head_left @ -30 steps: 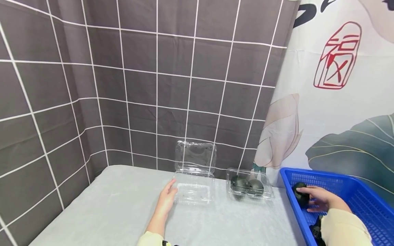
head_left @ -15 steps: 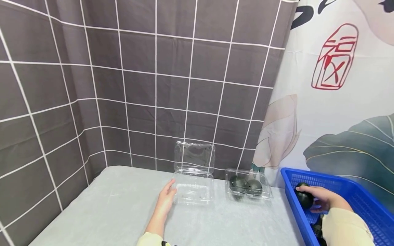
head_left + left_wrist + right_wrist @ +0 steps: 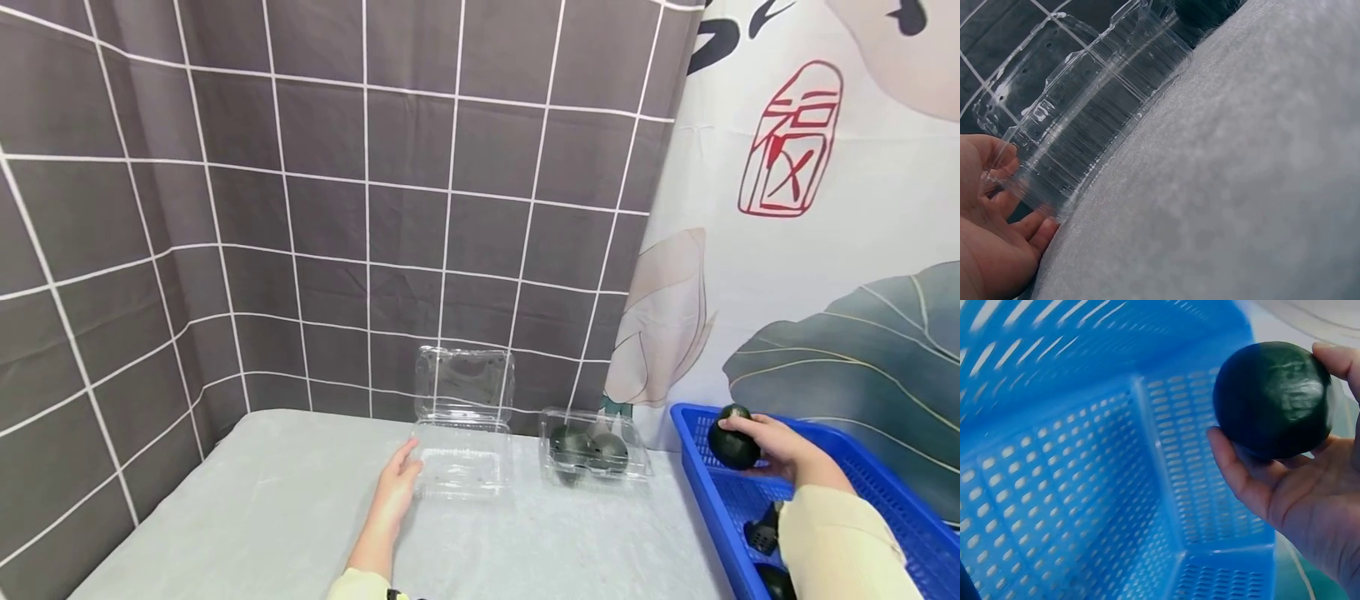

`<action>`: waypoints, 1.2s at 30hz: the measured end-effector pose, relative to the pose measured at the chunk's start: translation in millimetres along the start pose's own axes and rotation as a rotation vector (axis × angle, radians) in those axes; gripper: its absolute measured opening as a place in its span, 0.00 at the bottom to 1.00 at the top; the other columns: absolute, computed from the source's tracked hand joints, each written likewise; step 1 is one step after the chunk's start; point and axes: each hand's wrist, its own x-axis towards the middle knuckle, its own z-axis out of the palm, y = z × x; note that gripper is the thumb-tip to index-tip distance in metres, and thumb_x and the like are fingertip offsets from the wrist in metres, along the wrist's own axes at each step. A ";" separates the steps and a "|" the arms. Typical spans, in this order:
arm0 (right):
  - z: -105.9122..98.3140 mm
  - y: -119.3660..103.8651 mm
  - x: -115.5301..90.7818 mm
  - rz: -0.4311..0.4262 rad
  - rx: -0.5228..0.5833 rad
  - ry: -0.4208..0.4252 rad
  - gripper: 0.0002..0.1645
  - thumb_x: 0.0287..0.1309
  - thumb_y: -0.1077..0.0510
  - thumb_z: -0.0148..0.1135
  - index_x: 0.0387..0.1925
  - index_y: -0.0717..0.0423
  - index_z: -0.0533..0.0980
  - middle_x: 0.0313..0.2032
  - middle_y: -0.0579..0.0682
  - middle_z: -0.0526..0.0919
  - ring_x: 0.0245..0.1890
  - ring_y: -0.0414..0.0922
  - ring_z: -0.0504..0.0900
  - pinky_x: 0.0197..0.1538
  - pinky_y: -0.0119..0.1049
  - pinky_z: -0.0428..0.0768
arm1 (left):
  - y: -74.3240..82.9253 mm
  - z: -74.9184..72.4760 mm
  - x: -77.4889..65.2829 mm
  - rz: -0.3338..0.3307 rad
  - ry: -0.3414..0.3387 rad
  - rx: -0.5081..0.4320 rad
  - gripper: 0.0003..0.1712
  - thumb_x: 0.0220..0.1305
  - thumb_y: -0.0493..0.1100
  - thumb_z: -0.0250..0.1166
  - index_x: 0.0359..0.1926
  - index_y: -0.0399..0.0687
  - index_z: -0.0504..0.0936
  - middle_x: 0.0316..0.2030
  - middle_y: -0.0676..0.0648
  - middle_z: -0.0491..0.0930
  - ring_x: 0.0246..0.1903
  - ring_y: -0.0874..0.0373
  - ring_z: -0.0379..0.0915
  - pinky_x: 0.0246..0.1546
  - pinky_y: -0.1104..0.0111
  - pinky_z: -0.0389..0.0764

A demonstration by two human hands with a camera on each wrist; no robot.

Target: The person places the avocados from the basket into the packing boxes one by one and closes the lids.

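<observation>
My right hand point(image 3: 776, 446) grips a dark green avocado point(image 3: 733, 446), thumb and fingers around it, above the far left part of a blue basket point(image 3: 705, 492). In the right wrist view the avocado point(image 3: 1272, 400) shows its shiny round side. My left hand point(image 3: 393, 487) rests its loose fingers against the left side of a clear plastic clamshell box point(image 3: 461, 471), whose lid point(image 3: 465, 379) stands upright behind it. In the left wrist view, fingertips point(image 3: 1041, 231) touch the clamshell's wall point(image 3: 1104, 112). Nothing is visible inside this box.
Right of the open box stands a second clear clamshell point(image 3: 637, 471) with dark avocados point(image 3: 609, 450) inside, its lid apparently down. A black perforated object point(image 3: 763, 533) and another dark round thing point(image 3: 776, 581) lie in the basket. Grey cloth point(image 3: 300, 517) covers the table; a curtain point(image 3: 337, 217) hangs behind.
My right hand has raised the avocado from low in the basket to about its rim. The left hand keeps its place at the open box. The head view has turned slightly right.
</observation>
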 end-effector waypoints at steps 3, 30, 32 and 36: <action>1.4 -10.3 -1.5 -0.024 -0.030 0.012 0.47 0.64 0.41 0.45 0.61 0.76 0.42 0.54 0.78 0.53 0.48 0.63 0.68 0.43 0.50 0.80 | -0.2 -1.3 -2.4 0.000 0.004 0.004 0.27 0.63 0.33 0.50 0.63 0.30 0.62 0.65 0.31 0.55 0.64 0.33 0.48 0.63 0.46 0.52; 96.7 -111.5 -9.4 -0.381 -0.211 0.085 0.36 0.59 0.47 0.58 0.58 0.67 0.59 0.51 0.71 0.69 0.48 0.60 0.71 0.48 0.50 0.72 | -5.8 -4.6 -10.6 0.025 0.076 0.015 0.26 0.69 0.42 0.52 0.63 0.33 0.64 0.63 0.31 0.59 0.62 0.34 0.54 0.62 0.47 0.57; 105.6 -115.7 -8.5 -0.385 -0.201 0.093 0.34 0.58 0.49 0.59 0.57 0.66 0.60 0.49 0.68 0.71 0.46 0.57 0.73 0.47 0.45 0.72 | -5.4 -1.2 -9.8 0.031 0.065 -0.003 0.26 0.69 0.43 0.52 0.63 0.34 0.64 0.63 0.31 0.59 0.62 0.34 0.54 0.62 0.47 0.57; 123.3 -122.8 -2.1 -0.396 -0.170 0.097 0.31 0.57 0.51 0.60 0.55 0.65 0.62 0.46 0.65 0.74 0.42 0.52 0.75 0.45 0.40 0.73 | -4.8 3.4 -5.1 0.031 0.044 -0.006 0.27 0.70 0.46 0.51 0.64 0.36 0.63 0.64 0.32 0.59 0.62 0.35 0.54 0.62 0.47 0.57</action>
